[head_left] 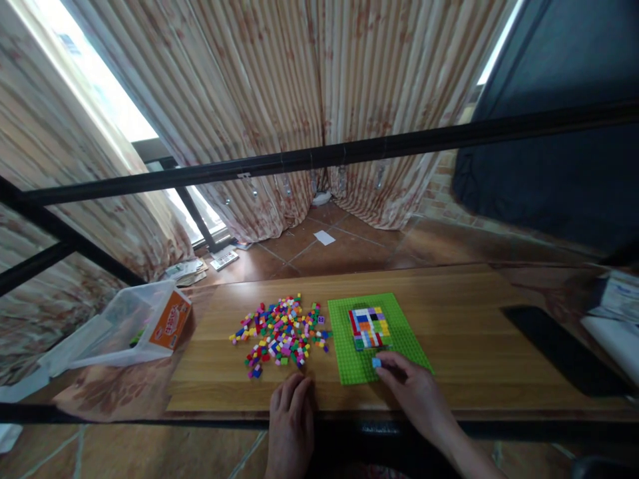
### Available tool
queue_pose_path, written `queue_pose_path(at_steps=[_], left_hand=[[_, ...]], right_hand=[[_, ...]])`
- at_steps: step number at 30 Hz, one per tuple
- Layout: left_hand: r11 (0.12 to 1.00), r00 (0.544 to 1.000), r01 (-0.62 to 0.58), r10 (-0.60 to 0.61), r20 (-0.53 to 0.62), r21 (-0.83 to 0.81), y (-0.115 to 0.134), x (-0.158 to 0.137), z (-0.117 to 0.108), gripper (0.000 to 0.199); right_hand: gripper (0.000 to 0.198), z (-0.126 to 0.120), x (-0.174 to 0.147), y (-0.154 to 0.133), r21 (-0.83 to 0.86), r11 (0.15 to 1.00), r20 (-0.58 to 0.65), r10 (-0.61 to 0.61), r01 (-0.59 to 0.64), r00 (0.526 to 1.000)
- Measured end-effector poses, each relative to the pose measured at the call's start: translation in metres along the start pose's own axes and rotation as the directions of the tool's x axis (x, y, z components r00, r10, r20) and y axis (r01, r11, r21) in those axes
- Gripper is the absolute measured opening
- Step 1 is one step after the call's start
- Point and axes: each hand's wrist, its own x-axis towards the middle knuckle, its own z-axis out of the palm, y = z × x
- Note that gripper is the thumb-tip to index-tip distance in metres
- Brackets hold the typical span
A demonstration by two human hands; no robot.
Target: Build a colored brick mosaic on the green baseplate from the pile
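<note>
A small light blue building brick (376, 362) is pinched between the thumb and fingers of my right hand (407, 382), over the near part of a green studded baseplate (344, 369). Just beyond it, a roughly square patch of many-coloured bricks (369, 327) is built up on the plate. My left hand (291, 416) rests at the table's near edge, its fingers curled together with no brick visible in them. A spread of loose coloured bricks (284, 332) lies in front of that hand, left of the plate.
The wooden tabletop (464, 332) carries the plate and bricks. At left stands a clear plastic box (124, 326) with an orange label. A black flat pad (564, 349) lies at right. A dark metal bar (319, 156) crosses beyond the table, before long curtains (279, 80).
</note>
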Motion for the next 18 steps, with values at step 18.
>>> queue_pose_path(at_steps=[18], left_hand=[[0.999, 0.999, -0.028, 0.029, -0.014, 0.019, -0.007, 0.0, 0.003, 0.036]], right_hand=[[0.033, -0.027, 0.035, 0.027, 0.021, 0.999, -0.179, -0.041, 0.046, 0.983]])
